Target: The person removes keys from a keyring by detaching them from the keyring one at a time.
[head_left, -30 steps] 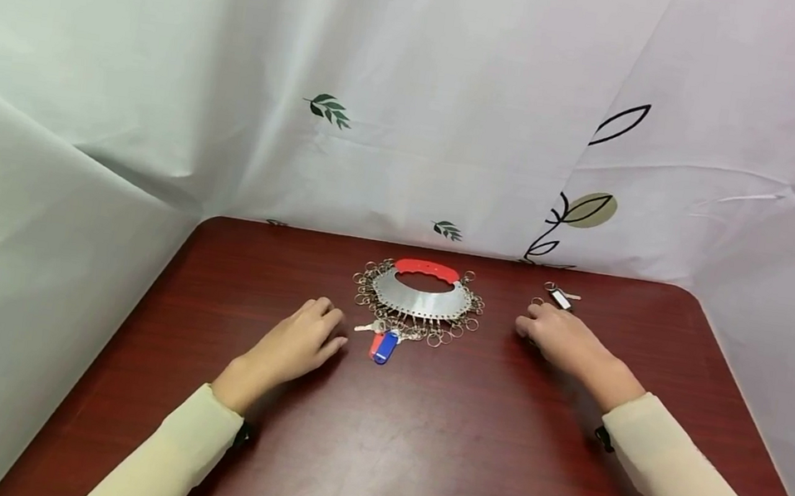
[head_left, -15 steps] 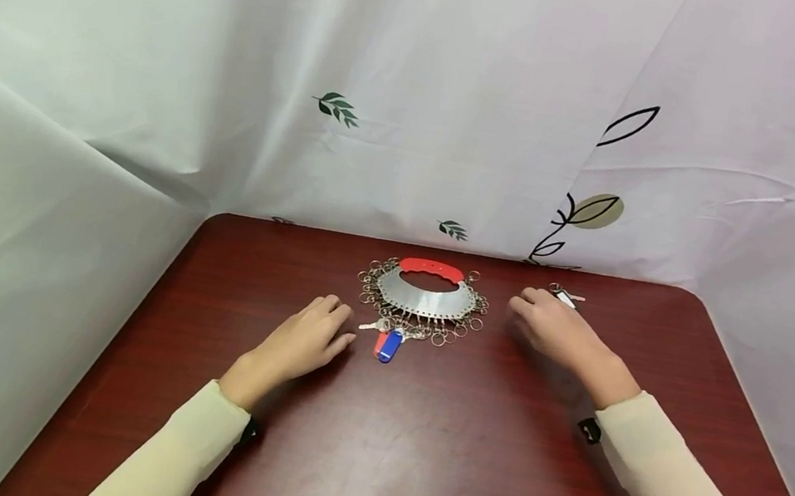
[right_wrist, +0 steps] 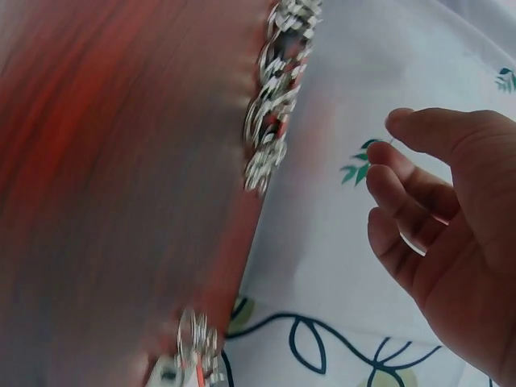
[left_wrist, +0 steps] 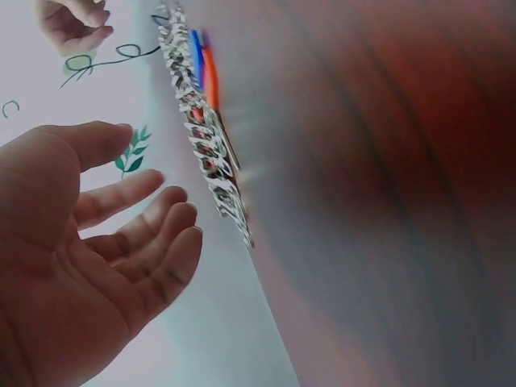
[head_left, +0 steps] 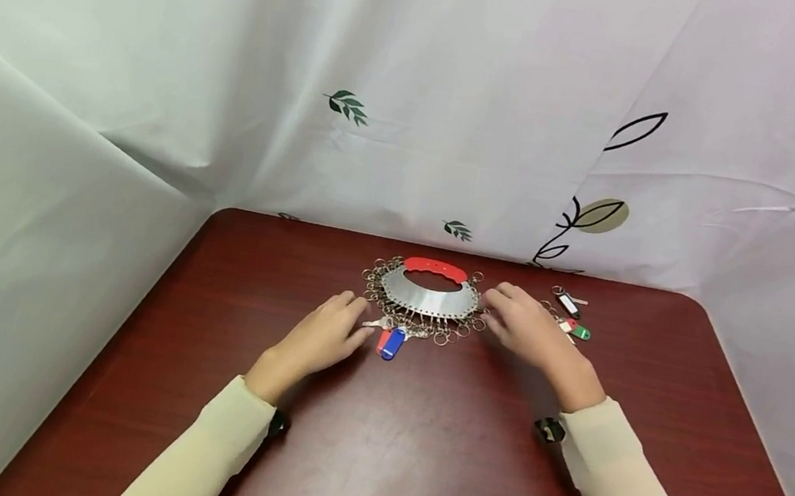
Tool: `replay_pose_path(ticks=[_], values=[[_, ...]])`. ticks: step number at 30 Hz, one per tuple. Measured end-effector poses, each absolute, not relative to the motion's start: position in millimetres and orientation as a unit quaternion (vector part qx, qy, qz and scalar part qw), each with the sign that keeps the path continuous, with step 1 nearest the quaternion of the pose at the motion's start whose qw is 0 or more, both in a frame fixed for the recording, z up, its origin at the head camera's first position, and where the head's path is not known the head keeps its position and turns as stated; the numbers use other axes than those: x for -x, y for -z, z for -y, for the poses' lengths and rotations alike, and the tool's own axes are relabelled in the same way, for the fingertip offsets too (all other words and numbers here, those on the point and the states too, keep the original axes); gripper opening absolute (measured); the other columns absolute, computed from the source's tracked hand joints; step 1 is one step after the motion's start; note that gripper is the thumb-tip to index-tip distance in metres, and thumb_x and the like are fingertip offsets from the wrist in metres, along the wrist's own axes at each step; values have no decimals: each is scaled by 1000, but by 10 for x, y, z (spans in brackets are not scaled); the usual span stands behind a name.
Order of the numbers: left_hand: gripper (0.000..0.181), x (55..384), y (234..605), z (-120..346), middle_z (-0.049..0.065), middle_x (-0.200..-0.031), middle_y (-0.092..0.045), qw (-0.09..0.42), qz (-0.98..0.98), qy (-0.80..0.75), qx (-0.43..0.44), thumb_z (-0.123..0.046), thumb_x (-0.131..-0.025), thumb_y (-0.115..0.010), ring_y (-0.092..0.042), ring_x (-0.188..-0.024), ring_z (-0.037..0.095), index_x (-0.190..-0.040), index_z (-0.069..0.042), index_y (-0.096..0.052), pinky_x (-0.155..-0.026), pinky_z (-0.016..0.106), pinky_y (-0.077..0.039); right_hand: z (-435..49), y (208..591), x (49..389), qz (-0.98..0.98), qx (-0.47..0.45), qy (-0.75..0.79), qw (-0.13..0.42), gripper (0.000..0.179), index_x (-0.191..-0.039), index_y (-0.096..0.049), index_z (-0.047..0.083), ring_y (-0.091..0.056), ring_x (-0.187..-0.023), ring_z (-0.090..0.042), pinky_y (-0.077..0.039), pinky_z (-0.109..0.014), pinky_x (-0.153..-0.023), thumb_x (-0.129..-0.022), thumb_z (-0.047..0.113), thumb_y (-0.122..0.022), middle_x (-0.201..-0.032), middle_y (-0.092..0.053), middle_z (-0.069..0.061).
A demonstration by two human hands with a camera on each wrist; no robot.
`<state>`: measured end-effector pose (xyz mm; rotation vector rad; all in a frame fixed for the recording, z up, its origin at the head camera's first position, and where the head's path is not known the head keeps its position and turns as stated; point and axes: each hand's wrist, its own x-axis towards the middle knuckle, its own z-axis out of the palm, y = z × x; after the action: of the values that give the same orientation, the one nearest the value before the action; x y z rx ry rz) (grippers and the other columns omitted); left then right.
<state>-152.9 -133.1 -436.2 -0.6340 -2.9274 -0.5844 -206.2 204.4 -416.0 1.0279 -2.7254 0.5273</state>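
A crescent-shaped metal key holder [head_left: 428,300] with a red handle [head_left: 435,268] lies on the table, its curved edge fringed with small rings and clips. At its near side are a blue key tag [head_left: 394,344], a red key tag [head_left: 383,340] and a silver key [head_left: 377,322]. My left hand [head_left: 321,334] hovers just left of these tags, fingers loosely bent and holding nothing in the left wrist view. Beside the holder's right end is my right hand [head_left: 524,328]; the right wrist view shows its fingers [right_wrist: 395,193] loosely curved around nothing.
Right of my right hand lie a black key tag with a white label [head_left: 568,304], a green key tag [head_left: 582,332] and a partly hidden red-and-white one [head_left: 568,326]. White leaf-printed cloth [head_left: 415,116] encloses the back and sides of the reddish-brown table [head_left: 401,450].
My right hand has moved left from the loose tags to the holder's right end, uncovering the green and red-and-white tags. My left hand has shifted slightly right, closer to the holder.
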Motion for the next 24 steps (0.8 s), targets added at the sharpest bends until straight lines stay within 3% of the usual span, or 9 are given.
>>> replay_pose_path(ticks=[8, 16, 24], values=[[24, 1578, 4360, 1149, 8, -103, -63, 11, 956, 240, 169, -22, -97, -71, -62, -94, 25, -113, -5, -67, -86, 44, -54, -1806, 4194, 2034, 915, -332, -222, 60, 12, -107, -70, 8, -63, -89, -20, -56, -41, -82, -95, 10, -72, -102, -66, -5], [21, 1600, 4371, 1026, 4, -92, -57, 5, 956, 254, 146, -21, -93, -75, -54, -82, 22, -104, -6, -65, -75, 40, -49, -1564, 4204, 2008, 909, -330, -254, 33, 14, -110, -70, 7, -67, -92, -21, -57, -40, -84, -96, 10, -70, -105, -68, -7], [22, 1615, 4390, 940, 7, -96, -60, -11, 960, 243, 135, -22, -93, -75, -60, -86, 26, -104, -6, -64, -79, 44, -53, -1358, 4273, 2022, 908, -332, -255, 20, 16, -109, -71, 6, -65, -99, -24, -54, -43, -91, -94, 11, -71, -103, -70, -7]])
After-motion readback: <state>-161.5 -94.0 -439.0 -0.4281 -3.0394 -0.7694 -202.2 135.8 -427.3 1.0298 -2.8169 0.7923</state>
